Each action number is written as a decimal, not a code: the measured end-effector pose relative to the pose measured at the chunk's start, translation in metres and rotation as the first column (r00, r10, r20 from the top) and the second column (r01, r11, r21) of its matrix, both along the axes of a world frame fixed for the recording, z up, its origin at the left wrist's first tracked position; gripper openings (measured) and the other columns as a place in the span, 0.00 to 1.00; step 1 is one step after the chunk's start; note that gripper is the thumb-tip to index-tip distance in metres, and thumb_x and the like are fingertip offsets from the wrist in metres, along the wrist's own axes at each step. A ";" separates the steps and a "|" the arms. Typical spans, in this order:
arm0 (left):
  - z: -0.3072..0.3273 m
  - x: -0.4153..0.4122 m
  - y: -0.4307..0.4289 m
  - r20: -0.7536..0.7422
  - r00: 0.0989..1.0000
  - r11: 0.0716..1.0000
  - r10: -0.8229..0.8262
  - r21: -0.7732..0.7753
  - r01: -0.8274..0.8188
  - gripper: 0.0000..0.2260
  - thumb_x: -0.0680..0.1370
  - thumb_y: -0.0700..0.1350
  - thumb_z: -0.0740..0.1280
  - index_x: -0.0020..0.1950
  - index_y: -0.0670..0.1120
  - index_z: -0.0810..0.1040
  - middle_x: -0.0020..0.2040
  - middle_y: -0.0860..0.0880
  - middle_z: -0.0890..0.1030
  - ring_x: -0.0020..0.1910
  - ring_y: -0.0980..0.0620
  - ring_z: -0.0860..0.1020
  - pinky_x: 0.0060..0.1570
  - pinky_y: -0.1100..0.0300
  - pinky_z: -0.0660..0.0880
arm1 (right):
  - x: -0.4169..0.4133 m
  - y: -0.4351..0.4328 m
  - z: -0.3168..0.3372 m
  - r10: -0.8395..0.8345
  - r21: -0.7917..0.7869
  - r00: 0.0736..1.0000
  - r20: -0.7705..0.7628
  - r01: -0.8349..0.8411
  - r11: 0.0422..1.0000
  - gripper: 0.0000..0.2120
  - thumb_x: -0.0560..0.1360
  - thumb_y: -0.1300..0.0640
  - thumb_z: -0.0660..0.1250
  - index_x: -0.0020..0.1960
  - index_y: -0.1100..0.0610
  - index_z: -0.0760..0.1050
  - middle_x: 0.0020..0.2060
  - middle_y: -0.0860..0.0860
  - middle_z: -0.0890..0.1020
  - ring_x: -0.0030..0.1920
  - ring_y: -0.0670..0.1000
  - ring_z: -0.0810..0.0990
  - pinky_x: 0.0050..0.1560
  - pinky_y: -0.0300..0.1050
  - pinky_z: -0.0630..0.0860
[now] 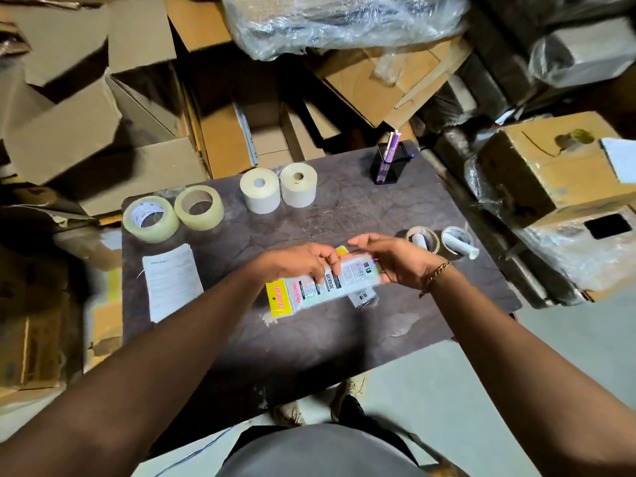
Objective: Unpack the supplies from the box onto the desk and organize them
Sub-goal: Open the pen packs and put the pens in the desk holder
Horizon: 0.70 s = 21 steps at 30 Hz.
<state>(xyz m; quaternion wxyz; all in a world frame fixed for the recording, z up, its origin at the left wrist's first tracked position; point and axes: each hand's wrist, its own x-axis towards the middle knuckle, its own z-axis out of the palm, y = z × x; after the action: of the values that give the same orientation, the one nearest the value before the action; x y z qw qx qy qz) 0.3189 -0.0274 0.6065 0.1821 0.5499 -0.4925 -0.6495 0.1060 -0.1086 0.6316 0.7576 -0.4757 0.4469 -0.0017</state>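
- gripping the totem packet [330, 287] is the left hand [303, 259], fingers curled down over its middle, low over the desk [344, 342]. the right hand [395, 259] sits at the packet's other end, fingers stretched out along it.
- so both hands on one thing?
- yes, close together, with the packet between them. whether the right thumb hooks underneath, can't tell, it's blurred. a second packet [363, 297] pokes out from beneath.
- what step do you make it?
- looks like organizing rather than unpacking: this packet lines up over the other one. the next move, i'd say, calls for laying it flat and square on its twin, then releasing without nudging it askew.
- and the containers?
- there's a black pen holder [387, 166] at the far edge, with pens [392, 142] standing in it. just right of the hands are two small tape rolls [411, 234], each with a white tube [463, 245] stuck in its core.
- further out?
- two clear tape rolls [161, 228] and two paper rolls [261, 201] stand in a row along the back, and a stack of sheets [172, 284] lies on the left. cardboard boxes [537, 173] crowd round the desk. which one is the supply box, can't tell.
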 end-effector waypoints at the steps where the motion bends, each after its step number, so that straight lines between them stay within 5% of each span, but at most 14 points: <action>1: 0.004 0.000 -0.007 0.036 0.999 0.999 -0.033 -0.018 0.034 0.15 0.63 0.33 0.65 0.43 0.49 0.80 0.42 0.47 0.81 0.35 0.53 0.76 0.33 0.61 0.72 | 0.000 0.001 -0.001 0.034 -0.039 0.999 -0.027 -0.035 0.999 0.13 0.78 0.59 0.65 0.61 0.49 0.75 0.51 0.51 0.83 0.48 0.48 0.83 0.45 0.45 0.80; 5: 0.013 0.000 -0.024 0.337 0.941 0.973 -0.028 -0.206 0.103 0.16 0.69 0.31 0.64 0.44 0.53 0.80 0.45 0.49 0.79 0.43 0.48 0.74 0.40 0.59 0.67 | 0.002 0.010 -0.010 -0.029 -0.130 0.999 -0.038 0.024 0.991 0.14 0.75 0.67 0.66 0.54 0.49 0.78 0.44 0.50 0.84 0.40 0.49 0.84 0.37 0.42 0.80; 7: 0.012 -0.003 -0.020 0.523 0.788 0.841 0.325 -0.541 0.012 0.13 0.70 0.39 0.65 0.46 0.56 0.80 0.50 0.55 0.77 0.53 0.51 0.73 0.51 0.55 0.66 | 0.003 0.014 -0.018 -0.260 -0.129 0.965 0.029 0.261 0.957 0.13 0.75 0.67 0.67 0.51 0.51 0.78 0.43 0.52 0.84 0.38 0.51 0.84 0.36 0.42 0.78; 9: 0.008 -0.015 -0.005 0.295 0.696 0.602 0.654 -0.761 -0.243 0.08 0.70 0.44 0.65 0.46 0.54 0.78 0.50 0.54 0.76 0.52 0.52 0.73 0.53 0.54 0.69 | 0.006 0.019 -0.025 -0.474 -0.077 0.877 0.079 0.479 0.874 0.10 0.74 0.66 0.68 0.49 0.51 0.77 0.45 0.55 0.84 0.39 0.53 0.84 0.37 0.44 0.78; 10: 0.006 -0.024 0.003 0.123 0.676 0.519 0.727 -0.743 -0.423 0.05 0.70 0.46 0.66 0.45 0.53 0.78 0.49 0.52 0.76 0.49 0.52 0.75 0.51 0.54 0.72 | 0.008 0.021 -0.028 -0.550 -0.045 0.829 0.096 0.556 0.830 0.10 0.74 0.65 0.69 0.48 0.51 0.76 0.45 0.55 0.84 0.39 0.53 0.83 0.37 0.43 0.79; 12: 0.008 -0.044 0.021 -0.119 0.633 0.512 0.765 -0.484 -0.709 0.06 0.72 0.47 0.68 0.47 0.51 0.78 0.48 0.51 0.77 0.45 0.54 0.77 0.46 0.59 0.73 | 0.015 0.028 -0.029 -0.649 0.023 0.751 0.119 0.651 0.758 0.10 0.73 0.65 0.70 0.47 0.52 0.74 0.42 0.54 0.83 0.36 0.51 0.82 0.33 0.41 0.79; 16: 0.017 -0.064 0.021 -0.387 0.507 0.590 0.770 0.131 -0.796 0.15 0.78 0.40 0.66 0.63 0.51 0.76 0.55 0.54 0.81 0.47 0.61 0.81 0.47 0.58 0.77 | 0.032 0.047 -0.027 -0.715 0.138 0.677 0.174 0.702 0.698 0.14 0.74 0.67 0.69 0.52 0.52 0.69 0.36 0.51 0.85 0.33 0.49 0.82 0.31 0.40 0.79; 21: 0.011 -0.048 0.000 -0.344 0.469 0.545 0.813 0.167 -0.822 0.21 0.74 0.29 0.60 0.56 0.50 0.82 0.62 0.40 0.80 0.58 0.41 0.80 0.61 0.43 0.76 | 0.038 0.059 -0.014 -0.536 -0.010 0.808 0.243 0.555 0.832 0.10 0.76 0.64 0.68 0.52 0.52 0.72 0.42 0.54 0.84 0.36 0.50 0.83 0.33 0.43 0.80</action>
<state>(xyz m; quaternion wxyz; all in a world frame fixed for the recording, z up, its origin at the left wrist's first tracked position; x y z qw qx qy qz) 0.2710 -0.0276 0.6174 0.5678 0.5777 -0.1316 -0.5714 0.1443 -0.0492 0.6172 0.7519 -0.3538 0.4733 -0.2925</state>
